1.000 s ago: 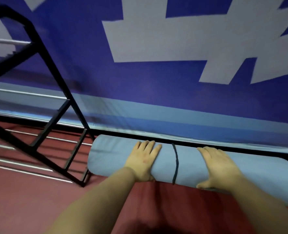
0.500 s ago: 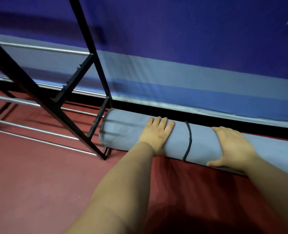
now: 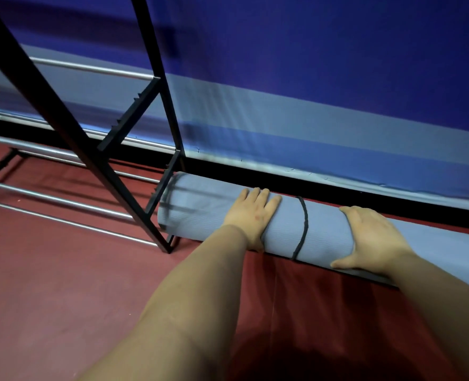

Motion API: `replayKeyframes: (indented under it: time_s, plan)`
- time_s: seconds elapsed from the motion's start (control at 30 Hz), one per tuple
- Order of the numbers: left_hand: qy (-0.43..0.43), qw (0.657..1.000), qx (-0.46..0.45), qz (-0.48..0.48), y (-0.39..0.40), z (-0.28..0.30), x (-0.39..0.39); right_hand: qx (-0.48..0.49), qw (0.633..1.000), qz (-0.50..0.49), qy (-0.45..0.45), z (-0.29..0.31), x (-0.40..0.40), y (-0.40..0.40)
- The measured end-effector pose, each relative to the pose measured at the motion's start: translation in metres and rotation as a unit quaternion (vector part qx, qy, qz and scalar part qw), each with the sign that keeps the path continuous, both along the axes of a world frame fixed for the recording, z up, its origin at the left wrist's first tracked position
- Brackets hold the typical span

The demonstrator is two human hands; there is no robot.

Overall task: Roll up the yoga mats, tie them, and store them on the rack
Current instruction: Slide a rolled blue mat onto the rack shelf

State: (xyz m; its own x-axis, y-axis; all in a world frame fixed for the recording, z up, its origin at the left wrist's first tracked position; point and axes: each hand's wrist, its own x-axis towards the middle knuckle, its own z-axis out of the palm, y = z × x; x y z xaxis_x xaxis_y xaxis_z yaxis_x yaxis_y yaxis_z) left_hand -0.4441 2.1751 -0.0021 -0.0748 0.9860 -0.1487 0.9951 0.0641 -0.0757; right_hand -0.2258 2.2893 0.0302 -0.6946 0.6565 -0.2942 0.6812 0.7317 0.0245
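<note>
Near us, left hand [image 3: 251, 214] and right hand [image 3: 373, 239] lie flat, fingers straight, pressing on the rolled blue yoga mat [image 3: 324, 232], gripping nothing. We see a dark tie [image 3: 302, 229] round it between them. Mat lies on red floor [image 3: 62, 284], its left end touching the black rack [image 3: 156, 215], along the blue wall [image 3: 310, 78].

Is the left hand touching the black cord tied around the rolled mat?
Apart. The head view shows the left hand flat on the mat, with bare blue mat showing between its fingers and the cord.

dark red floor [image 3: 49, 284], blue wall [image 3: 310, 64] with perhaps a padded pale band [image 3: 282, 111]
</note>
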Motion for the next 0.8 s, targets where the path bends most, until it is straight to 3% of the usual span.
replayKeyframes:
  time_s: [0.57, 0.8]
  plan:
    - [0.017, 0.994, -0.048, 0.101, -0.043, 0.011, -0.055, 0.051, 0.996, 0.054, 0.054, -0.017, -0.063, -0.03]
    - [0.031, 0.987, -0.085, 0.132, -0.071, 0.037, -0.041, 0.059, 0.997, 0.04, 0.017, -0.007, -0.084, -0.055]
